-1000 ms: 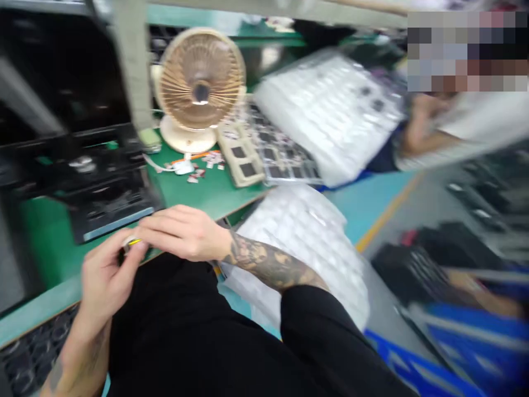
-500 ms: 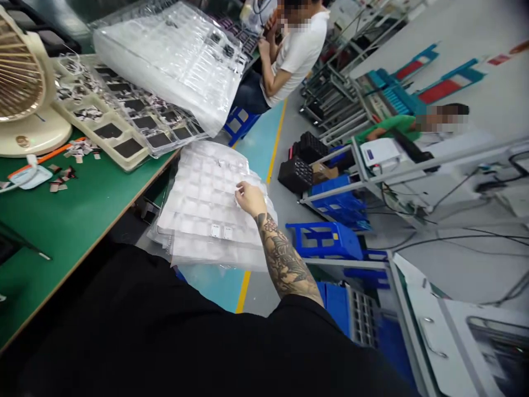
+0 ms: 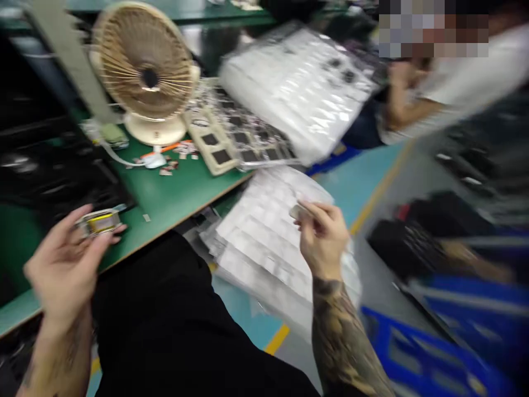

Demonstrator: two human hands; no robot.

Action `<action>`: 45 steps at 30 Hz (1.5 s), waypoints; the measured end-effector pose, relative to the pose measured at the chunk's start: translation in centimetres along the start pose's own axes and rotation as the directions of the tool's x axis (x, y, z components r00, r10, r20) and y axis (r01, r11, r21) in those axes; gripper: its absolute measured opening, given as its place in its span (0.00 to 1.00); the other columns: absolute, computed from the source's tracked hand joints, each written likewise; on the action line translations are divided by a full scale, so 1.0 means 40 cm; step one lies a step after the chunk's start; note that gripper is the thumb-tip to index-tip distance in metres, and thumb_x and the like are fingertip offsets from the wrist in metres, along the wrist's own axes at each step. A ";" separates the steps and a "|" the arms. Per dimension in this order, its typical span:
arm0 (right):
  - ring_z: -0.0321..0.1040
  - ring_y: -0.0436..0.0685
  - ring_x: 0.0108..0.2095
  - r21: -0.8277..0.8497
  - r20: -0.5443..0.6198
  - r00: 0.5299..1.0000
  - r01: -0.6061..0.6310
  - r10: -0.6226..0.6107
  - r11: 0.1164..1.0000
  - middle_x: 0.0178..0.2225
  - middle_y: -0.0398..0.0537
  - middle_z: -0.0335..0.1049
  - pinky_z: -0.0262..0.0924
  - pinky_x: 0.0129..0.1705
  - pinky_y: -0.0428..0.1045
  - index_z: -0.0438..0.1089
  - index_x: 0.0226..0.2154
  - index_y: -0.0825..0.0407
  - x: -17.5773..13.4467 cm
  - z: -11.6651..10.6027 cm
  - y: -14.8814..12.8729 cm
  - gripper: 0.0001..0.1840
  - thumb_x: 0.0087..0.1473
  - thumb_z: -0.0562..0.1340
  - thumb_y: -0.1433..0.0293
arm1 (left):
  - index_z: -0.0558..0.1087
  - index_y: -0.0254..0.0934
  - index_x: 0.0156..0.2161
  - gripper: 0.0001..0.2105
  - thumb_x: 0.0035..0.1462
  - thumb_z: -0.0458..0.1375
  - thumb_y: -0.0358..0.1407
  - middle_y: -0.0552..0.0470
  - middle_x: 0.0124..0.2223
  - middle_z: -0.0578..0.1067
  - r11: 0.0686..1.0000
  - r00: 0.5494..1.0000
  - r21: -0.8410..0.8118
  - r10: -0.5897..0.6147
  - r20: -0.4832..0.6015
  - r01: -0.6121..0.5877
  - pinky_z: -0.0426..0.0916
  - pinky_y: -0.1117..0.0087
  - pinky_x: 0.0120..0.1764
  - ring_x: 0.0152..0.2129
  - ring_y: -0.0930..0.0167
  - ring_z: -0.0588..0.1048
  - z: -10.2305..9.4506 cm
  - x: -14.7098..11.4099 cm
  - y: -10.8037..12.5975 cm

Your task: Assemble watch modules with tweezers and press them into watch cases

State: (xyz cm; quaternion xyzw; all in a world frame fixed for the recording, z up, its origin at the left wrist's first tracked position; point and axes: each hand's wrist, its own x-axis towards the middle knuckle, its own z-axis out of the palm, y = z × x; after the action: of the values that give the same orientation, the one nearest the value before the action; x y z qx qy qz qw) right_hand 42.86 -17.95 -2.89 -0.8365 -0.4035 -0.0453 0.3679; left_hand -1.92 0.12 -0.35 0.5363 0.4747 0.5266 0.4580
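Over the front of the green bench, my left hand (image 3: pixel 68 259) grips a small rectangular device (image 3: pixel 102 221) with a yellow strip and a pale frame, held between thumb and fingers. To the right, my right hand (image 3: pixel 324 237) pinches a small flat greyish piece (image 3: pixel 298 212) at its fingertips; blur hides what kind of part it is. Behind and below that hand lies a stack of clear plastic blister trays (image 3: pixel 252 242), beside the bench edge and above the floor.
A beige fan (image 3: pixel 149 77) stands on the green bench (image 3: pixel 165 193). Near it are a cream tray of dark pieces (image 3: pixel 209 140), small loose scraps (image 3: pixel 166 170) and bagged plastic trays (image 3: pixel 289 82). A co-worker's arm (image 3: pixel 407 110) shows at upper right; a blue stool (image 3: pixel 417 347) stands lower right.
The view has swung left. My left hand has come into view holding the device. My right hand has lifted away from the blister trays with a small piece in its fingers.
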 end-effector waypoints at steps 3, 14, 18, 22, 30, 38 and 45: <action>0.80 0.60 0.48 0.256 -0.080 0.914 0.405 -0.398 0.878 0.53 0.53 0.79 0.81 0.47 0.57 0.83 0.51 0.45 0.044 0.109 -0.190 0.11 0.67 0.70 0.67 | 0.80 0.34 0.63 0.27 0.60 0.77 0.34 0.45 0.47 0.89 0.995 0.998 -0.087 -0.049 -0.038 0.045 0.88 0.68 0.41 0.40 0.60 0.90 0.033 -0.001 0.018; 0.80 0.68 0.54 0.844 0.048 0.552 0.424 -0.832 0.329 0.56 0.51 0.83 0.80 0.55 0.70 0.79 0.61 0.37 -0.050 0.402 -0.702 0.27 0.64 0.72 0.76 | 0.77 0.35 0.66 0.24 0.67 0.71 0.33 0.41 0.56 0.87 0.947 0.996 -0.308 -0.074 0.048 0.085 0.87 0.66 0.48 0.46 0.62 0.89 0.028 -0.003 -0.005; 0.79 0.68 0.55 0.834 0.104 0.514 0.422 -0.851 0.357 0.55 0.50 0.83 0.78 0.57 0.71 0.79 0.61 0.37 -0.056 0.426 -0.710 0.25 0.66 0.71 0.75 | 0.74 0.35 0.70 0.26 0.70 0.68 0.32 0.38 0.61 0.85 0.950 0.993 -0.302 -0.055 0.100 0.083 0.85 0.65 0.54 0.53 0.61 0.87 0.021 -0.004 -0.010; 0.77 0.69 0.58 0.822 0.122 0.531 0.419 -0.839 0.385 0.59 0.52 0.80 0.77 0.59 0.71 0.78 0.61 0.38 -0.064 0.416 -0.693 0.25 0.65 0.72 0.73 | 0.79 0.36 0.62 0.17 0.72 0.68 0.35 0.42 0.53 0.88 0.947 0.998 -0.317 -0.033 0.062 0.051 0.85 0.68 0.49 0.48 0.63 0.88 0.017 0.001 -0.003; 0.79 0.63 0.53 0.856 0.292 0.559 0.209 -0.776 0.473 0.51 0.51 0.81 0.78 0.57 0.62 0.80 0.53 0.44 -0.052 0.406 -0.698 0.11 0.71 0.67 0.70 | 0.82 0.39 0.57 0.12 0.71 0.69 0.33 0.46 0.51 0.88 0.946 0.994 -0.322 0.004 0.109 0.032 0.85 0.69 0.50 0.46 0.65 0.89 0.013 0.007 0.004; 0.79 0.63 0.45 0.868 0.163 0.588 0.296 -0.792 0.398 0.43 0.51 0.80 0.77 0.48 0.60 0.79 0.49 0.45 -0.073 0.403 -0.714 0.08 0.71 0.64 0.71 | 0.87 0.44 0.55 0.10 0.71 0.69 0.34 0.52 0.49 0.89 0.988 0.987 -0.013 0.157 -0.025 -0.157 0.84 0.69 0.51 0.41 0.66 0.89 0.012 -0.015 -0.009; 0.78 0.60 0.46 0.814 0.258 0.557 0.315 -0.789 0.488 0.44 0.50 0.79 0.76 0.49 0.58 0.77 0.46 0.46 -0.054 0.402 -0.730 0.05 0.73 0.63 0.69 | 0.80 0.41 0.66 0.19 0.72 0.68 0.36 0.45 0.55 0.87 0.991 0.996 -0.115 0.077 0.055 -0.070 0.86 0.67 0.49 0.45 0.64 0.88 0.019 -0.004 -0.009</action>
State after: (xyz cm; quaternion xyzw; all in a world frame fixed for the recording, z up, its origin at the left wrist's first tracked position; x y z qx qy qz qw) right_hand 17.18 2.95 1.56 -0.4093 -0.7461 0.2545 0.4595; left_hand -1.17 0.00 -0.74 0.5420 0.4104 0.5530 0.4816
